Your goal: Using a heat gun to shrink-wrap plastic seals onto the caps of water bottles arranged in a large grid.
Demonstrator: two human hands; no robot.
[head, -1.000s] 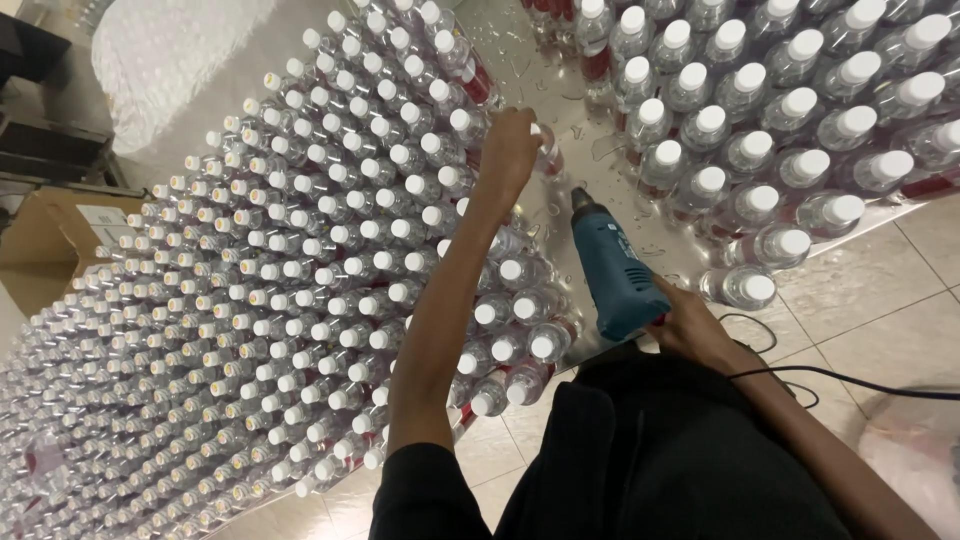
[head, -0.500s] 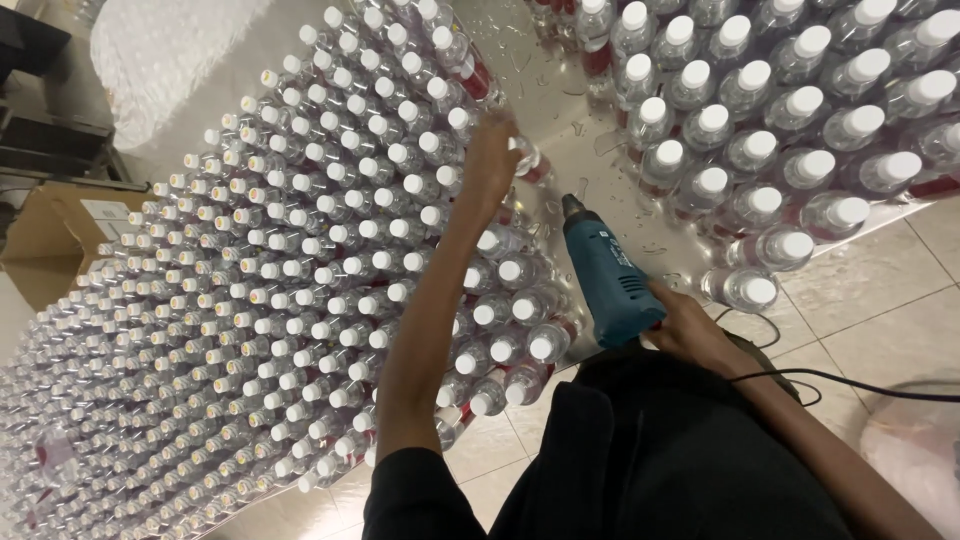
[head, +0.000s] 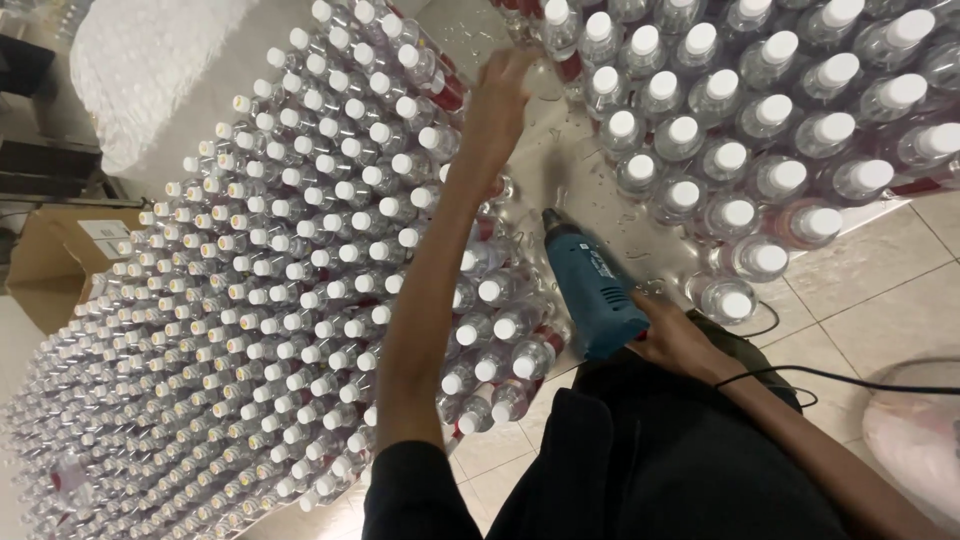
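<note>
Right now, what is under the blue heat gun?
Under the blue heat gun in the right hand lies a shiny wet strip between the bottles. The patch right beneath its body is covered.

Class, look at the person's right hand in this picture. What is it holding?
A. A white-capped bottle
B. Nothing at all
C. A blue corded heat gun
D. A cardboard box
C: the right hand grips the handle of the blue heat gun, its black cord trailing off to the right, while the left hand reaches out among the white-capped bottles.
</note>
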